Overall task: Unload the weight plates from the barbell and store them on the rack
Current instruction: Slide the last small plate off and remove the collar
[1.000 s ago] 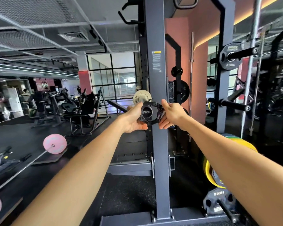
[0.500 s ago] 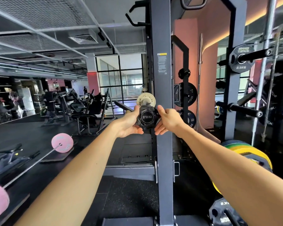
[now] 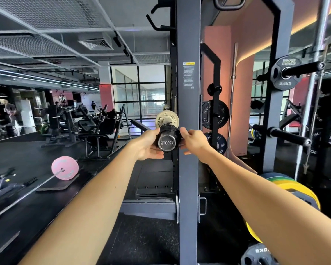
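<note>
The barbell sleeve's end cap (image 3: pixel 166 143), marked 1500LB, points at me just left of the grey rack upright (image 3: pixel 188 92). A black collar (image 3: pixel 168 130) wraps the sleeve. My left hand (image 3: pixel 147 144) grips the collar from the left with curled fingers. My right hand (image 3: pixel 194 141) pinches it from the right. Behind the collar a small tan plate (image 3: pixel 167 119) sits on the sleeve. Bare storage pegs (image 3: pixel 289 137) and a black 2.5 kg plate (image 3: pixel 286 73) hang on the rack post at the right.
Yellow, green and blue plates (image 3: pixel 294 188) stand stored low at the right, above a black plate (image 3: pixel 256 255). More black plates (image 3: pixel 217 114) hang behind the upright. A barbell with pink plates (image 3: pixel 65 167) lies on the floor at the left, with gym machines beyond it.
The view has shifted so the sleeve's end cap faces me squarely and looks nearer. Both hands have kept their hold on the collar.
</note>
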{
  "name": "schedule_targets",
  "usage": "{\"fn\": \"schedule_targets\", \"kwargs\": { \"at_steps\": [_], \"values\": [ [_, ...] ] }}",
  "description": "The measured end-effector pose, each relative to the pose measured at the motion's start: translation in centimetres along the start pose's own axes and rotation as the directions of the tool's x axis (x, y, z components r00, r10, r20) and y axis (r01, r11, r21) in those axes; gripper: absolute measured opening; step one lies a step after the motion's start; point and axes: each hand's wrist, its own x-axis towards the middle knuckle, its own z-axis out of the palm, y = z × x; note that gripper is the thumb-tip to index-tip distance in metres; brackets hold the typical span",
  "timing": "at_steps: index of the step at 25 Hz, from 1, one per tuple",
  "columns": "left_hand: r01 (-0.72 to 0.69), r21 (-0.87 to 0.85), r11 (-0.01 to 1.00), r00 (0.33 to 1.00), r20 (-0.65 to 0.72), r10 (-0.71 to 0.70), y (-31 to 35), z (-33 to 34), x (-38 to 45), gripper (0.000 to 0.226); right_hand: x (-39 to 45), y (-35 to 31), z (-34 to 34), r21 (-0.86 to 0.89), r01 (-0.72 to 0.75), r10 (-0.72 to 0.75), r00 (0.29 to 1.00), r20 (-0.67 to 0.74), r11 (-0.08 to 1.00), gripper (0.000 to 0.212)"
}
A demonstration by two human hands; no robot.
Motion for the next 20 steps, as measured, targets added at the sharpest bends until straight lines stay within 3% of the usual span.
{"fn": "schedule_targets", "kwargs": {
  "at_steps": [6,20],
  "values": [
    [-0.02,-0.103,0.994,1.0,-0.013,0.019,0.3,-0.4,4.5,0.034,5.3,1.0,1.4,0.115,-0.055,0.059,0.997,-0.039,0.992,0.021],
    [0.047,-0.101,0.994,0.999,-0.022,-0.049,1.7,-2.0,22.0,0.033,21.8,5.3,4.5,0.1,-0.104,0.109,0.993,-0.041,0.99,0.033]
  ]
}}
